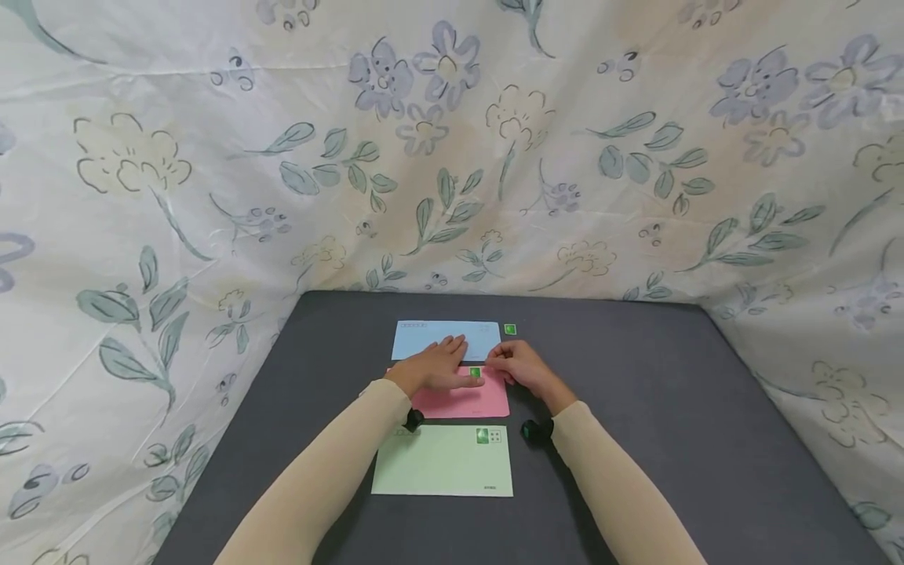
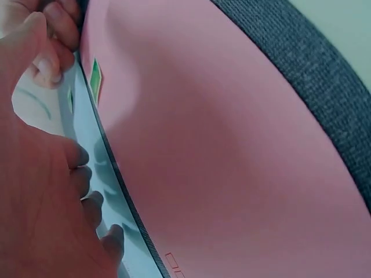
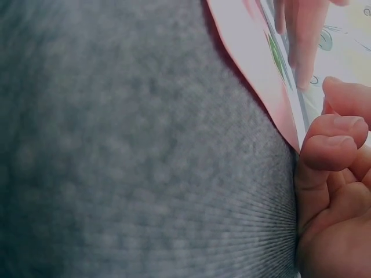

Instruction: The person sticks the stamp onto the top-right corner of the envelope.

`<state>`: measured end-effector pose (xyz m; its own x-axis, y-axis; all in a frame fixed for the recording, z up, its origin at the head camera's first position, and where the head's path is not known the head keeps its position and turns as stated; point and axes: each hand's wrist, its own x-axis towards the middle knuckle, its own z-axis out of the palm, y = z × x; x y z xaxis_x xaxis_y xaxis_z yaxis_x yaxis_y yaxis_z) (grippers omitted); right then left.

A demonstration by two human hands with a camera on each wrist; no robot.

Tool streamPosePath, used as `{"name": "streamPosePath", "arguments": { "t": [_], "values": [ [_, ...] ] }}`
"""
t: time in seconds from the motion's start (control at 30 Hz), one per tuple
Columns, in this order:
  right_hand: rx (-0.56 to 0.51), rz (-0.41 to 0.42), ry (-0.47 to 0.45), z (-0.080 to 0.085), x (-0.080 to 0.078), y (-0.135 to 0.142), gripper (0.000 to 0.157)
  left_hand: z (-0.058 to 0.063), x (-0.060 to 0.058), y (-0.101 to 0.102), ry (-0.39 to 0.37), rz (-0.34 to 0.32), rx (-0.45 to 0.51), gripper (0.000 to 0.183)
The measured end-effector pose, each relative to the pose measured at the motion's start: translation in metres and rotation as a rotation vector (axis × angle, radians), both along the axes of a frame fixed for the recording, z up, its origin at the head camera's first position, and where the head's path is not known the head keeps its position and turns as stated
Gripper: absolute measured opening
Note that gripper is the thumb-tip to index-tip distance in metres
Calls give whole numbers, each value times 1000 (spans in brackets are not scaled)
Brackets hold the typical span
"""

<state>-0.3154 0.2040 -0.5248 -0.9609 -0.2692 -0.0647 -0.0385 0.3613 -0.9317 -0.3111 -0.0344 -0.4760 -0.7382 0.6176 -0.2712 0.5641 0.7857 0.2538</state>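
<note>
My left hand (image 1: 439, 367) lies with straight, spread fingers over the lower part of a blue envelope (image 1: 424, 333), its thumb reaching across a pink envelope (image 1: 459, 404). In the left wrist view those fingertips (image 2: 115, 237) rest on the blue paper. My right hand (image 1: 524, 367) is at the right edges of both envelopes, with its fingers bent, as the right wrist view shows of the same hand (image 3: 342, 168). Whether anything is pinched there cannot be made out. A green stamp (image 1: 475, 372) sits at the pink envelope's upper right, beside my left thumb.
Nearest me lies a pale green envelope (image 1: 441, 467) with a green stamp (image 1: 482, 435) at its upper right. Another small green stamp (image 1: 510, 329) lies on the dark grey table (image 1: 636, 392), right of the blue envelope. Floral cloth (image 1: 523, 220) hangs around the table.
</note>
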Motion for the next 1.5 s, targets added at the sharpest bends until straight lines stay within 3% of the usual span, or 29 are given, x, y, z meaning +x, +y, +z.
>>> {"name": "streamPosePath", "arguments": {
  "t": [0.47, 0.7, 0.9, 1.1, 1.5],
  "values": [
    [-20, 0, -34, -4, 0, -9, 13, -8, -12, -10, -21, 43, -11, 95],
    [-23, 0, -32, -5, -2, -13, 11, -20, -25, -13, -50, 65, -16, 85],
    [-25, 0, -16, -2, -4, -15, 12, -12, -22, -13, -16, 53, -43, 70],
    [-26, -5, -21, -1, -6, -13, 13, -11, -24, -15, 15, 23, -72, 65],
    [-81, -131, -23, -1, -4, 5, 23, -11, -26, -6, 10, -1, -53, 65]
  ]
}}
